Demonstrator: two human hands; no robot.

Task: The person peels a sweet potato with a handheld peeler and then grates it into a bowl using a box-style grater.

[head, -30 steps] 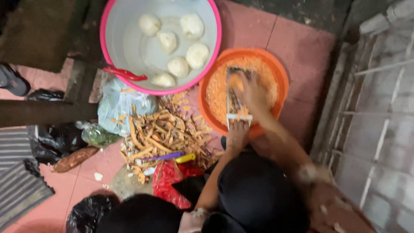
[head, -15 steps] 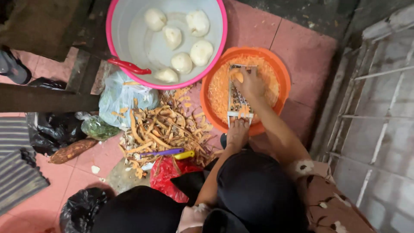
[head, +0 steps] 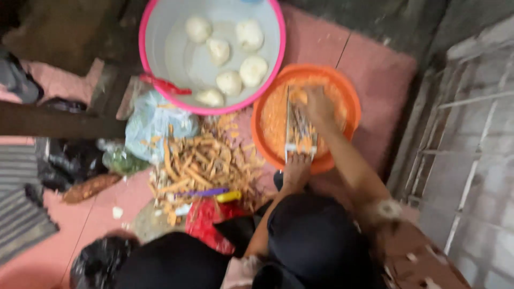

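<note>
The grater (head: 301,131), a flat metal one with a pale frame, stood tilted inside the orange plastic basin (head: 350,115), its lower end resting near the basin's front rim. Your left hand (head: 297,170) gripped that lower end, fingers curled around it. Your right hand (head: 317,103) pressed a small orange piece (head: 297,96) against the upper part of the metal face, fingers closed together over it; the blur did not let me tell more. The basin was round and smooth, and its bottom was covered with fine orange gratings (head: 270,120).

Just beside it, to the left and further from you, was a bigger round tub with a pink rim (head: 160,85), holding water and several pale peeled round pieces (head: 229,82). Between the tub and your knees lay a loose heap of long tan peelings (head: 198,163) on the reddish tiled floor (head: 375,59), with a purple-and-yellow peeler (head: 211,192) on it. A crumpled light blue plastic bag (head: 152,126) touched the heap, and a black bag (head: 96,259) lay near your leg.
</note>
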